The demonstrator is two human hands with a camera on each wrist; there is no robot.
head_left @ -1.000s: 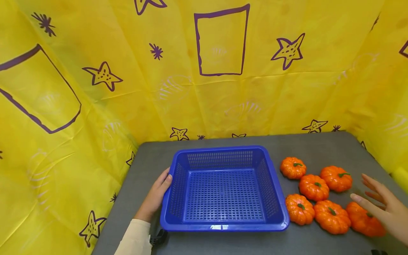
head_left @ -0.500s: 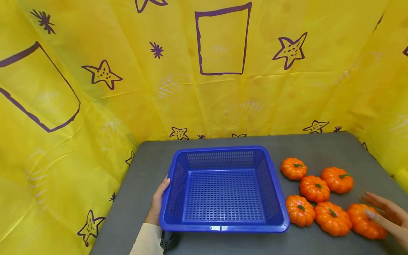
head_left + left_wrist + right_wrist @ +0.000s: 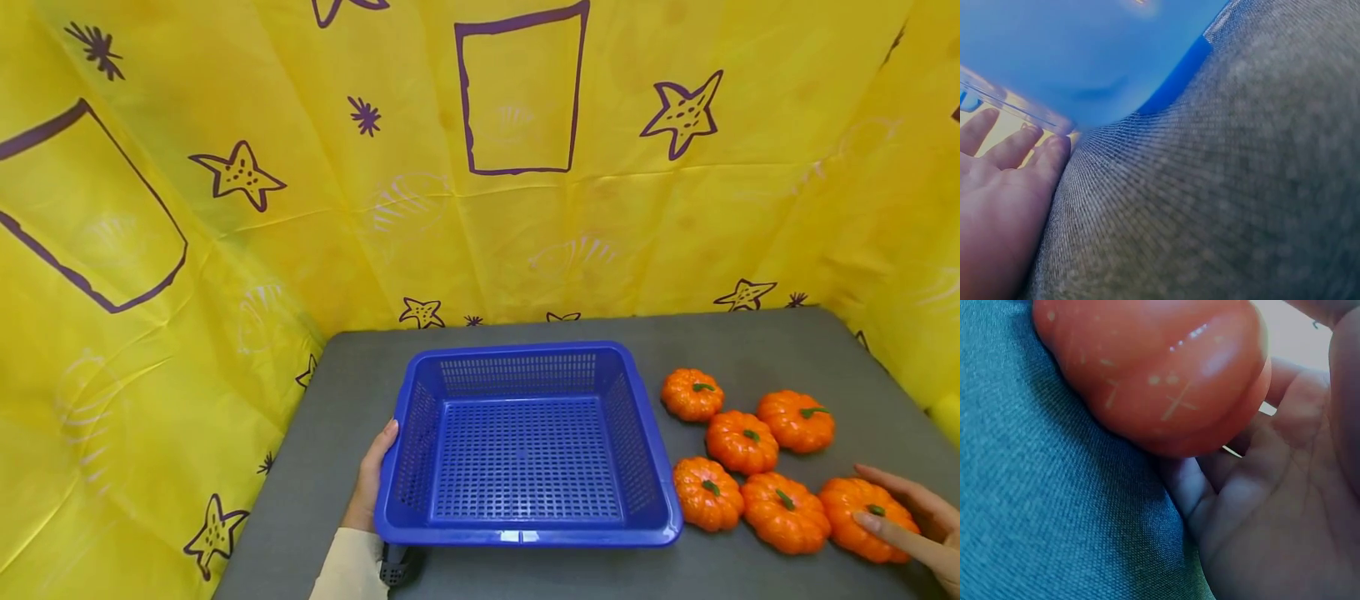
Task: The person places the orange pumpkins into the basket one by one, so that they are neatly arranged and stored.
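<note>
Head view: right hand [image 3: 911,525] cups a pumpkin [image 3: 862,517], fingers loosely curved; left hand [image 3: 370,487] flat against basket [image 3: 525,533].

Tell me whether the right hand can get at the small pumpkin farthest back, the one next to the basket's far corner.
Probably yes. The right hand rests on the nearest pumpkin, and the far pumpkin sits uncovered beside the blue basket, reachable from above over the others.
</note>
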